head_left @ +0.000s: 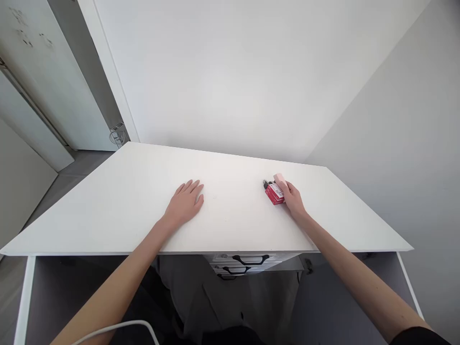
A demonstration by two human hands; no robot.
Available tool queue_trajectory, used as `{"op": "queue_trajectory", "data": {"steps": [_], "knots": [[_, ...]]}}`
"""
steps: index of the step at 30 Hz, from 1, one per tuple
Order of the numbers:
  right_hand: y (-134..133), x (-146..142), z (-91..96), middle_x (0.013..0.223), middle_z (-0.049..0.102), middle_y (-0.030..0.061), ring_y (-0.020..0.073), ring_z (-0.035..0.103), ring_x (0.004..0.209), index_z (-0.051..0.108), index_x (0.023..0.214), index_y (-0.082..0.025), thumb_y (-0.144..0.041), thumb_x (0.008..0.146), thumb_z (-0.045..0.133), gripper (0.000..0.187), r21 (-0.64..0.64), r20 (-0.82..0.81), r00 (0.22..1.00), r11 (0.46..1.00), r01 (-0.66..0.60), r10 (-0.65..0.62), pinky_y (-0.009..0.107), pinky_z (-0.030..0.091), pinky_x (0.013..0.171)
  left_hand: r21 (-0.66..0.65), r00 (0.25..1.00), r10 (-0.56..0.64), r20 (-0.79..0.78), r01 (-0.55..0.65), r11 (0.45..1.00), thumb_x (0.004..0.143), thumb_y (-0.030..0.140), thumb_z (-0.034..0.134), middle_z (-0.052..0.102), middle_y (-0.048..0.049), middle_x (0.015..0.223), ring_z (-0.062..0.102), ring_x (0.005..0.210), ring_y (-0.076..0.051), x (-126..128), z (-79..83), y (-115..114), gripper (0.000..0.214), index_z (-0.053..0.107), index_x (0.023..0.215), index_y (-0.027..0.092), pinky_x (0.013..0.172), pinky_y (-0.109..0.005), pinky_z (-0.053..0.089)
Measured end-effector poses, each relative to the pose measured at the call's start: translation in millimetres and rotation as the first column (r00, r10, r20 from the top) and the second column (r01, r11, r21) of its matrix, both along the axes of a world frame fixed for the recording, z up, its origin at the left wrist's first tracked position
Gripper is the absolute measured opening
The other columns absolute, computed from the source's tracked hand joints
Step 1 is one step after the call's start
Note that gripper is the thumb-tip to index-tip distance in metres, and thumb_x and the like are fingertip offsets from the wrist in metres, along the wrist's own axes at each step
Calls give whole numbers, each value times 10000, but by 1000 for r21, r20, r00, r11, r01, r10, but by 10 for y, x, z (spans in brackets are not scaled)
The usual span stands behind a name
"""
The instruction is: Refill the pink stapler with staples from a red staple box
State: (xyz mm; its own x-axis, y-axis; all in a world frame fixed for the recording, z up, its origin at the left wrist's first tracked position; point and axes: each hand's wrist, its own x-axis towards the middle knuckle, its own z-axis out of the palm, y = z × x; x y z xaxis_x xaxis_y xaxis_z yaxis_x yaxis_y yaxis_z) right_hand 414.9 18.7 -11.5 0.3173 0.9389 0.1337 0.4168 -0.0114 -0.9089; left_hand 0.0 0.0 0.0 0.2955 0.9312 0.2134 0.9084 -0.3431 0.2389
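My left hand [184, 201] lies palm down on the white tabletop [230, 220], fingers stretched out and holding nothing. Farther right, my right hand [293, 199] is closed around a pale pink block [281, 181], which sticks out past the fingers. Right beside it is a red box with a white label [275, 194], apparently several thin layers thick. Whether the hand also grips this box cannot be made out. Small dark objects with a shiny bit [266, 184] show just behind the box, too small to name.
A white wall [223, 76] rises behind the table, and a grey wall [406, 115] stands on the right. Drawers with black handles [250, 260] are below the front edge. A white cable [122, 325] crosses near my left forearm. A door [53, 72] is at far left.
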Motion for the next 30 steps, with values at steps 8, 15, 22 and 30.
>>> {"op": "queue_trajectory", "data": {"steps": [8,15,22,30], "knots": [[-98,-797,42,1178,786,110,322,702,1041,715,1196,-229,-740,970,477,607,20,7,997,996,-82,82,428,537,905,17,1000,1,13,-1,1000,1073,428,283,446,-41,1701,330,1626,-268,-6,-31,1,597,535,1571,216,1349,-475,258],[-272,-1486,31,1247,768,102,335,709,1091,656,1288,-283,-696,1025,405,550,43,-71,987,990,-138,141,481,558,935,-1,1000,3,-2,-3,1000,1077,428,270,417,-67,1716,313,1632,-287,3,-9,-16,618,523,1581,173,1351,-489,251],[-357,-1602,-99,1516,638,90,319,584,1400,535,1535,-281,-707,1066,206,714,80,59,977,975,-208,204,505,502,1132,11,1000,-1,3,1,1000,1079,437,277,435,-65,1706,323,1628,-284,-8,-28,-10,606,531,1573,194,1349,-497,255],[3,-777,-206,1730,400,87,301,344,1615,416,1653,-228,-719,1061,190,802,-24,319,927,979,-201,198,539,247,1342,6,1000,-2,11,2,1000,1071,418,307,476,-83,1680,347,1616,-295,2,14,-33,576,572,1522,178,1346,-498,268]]}}
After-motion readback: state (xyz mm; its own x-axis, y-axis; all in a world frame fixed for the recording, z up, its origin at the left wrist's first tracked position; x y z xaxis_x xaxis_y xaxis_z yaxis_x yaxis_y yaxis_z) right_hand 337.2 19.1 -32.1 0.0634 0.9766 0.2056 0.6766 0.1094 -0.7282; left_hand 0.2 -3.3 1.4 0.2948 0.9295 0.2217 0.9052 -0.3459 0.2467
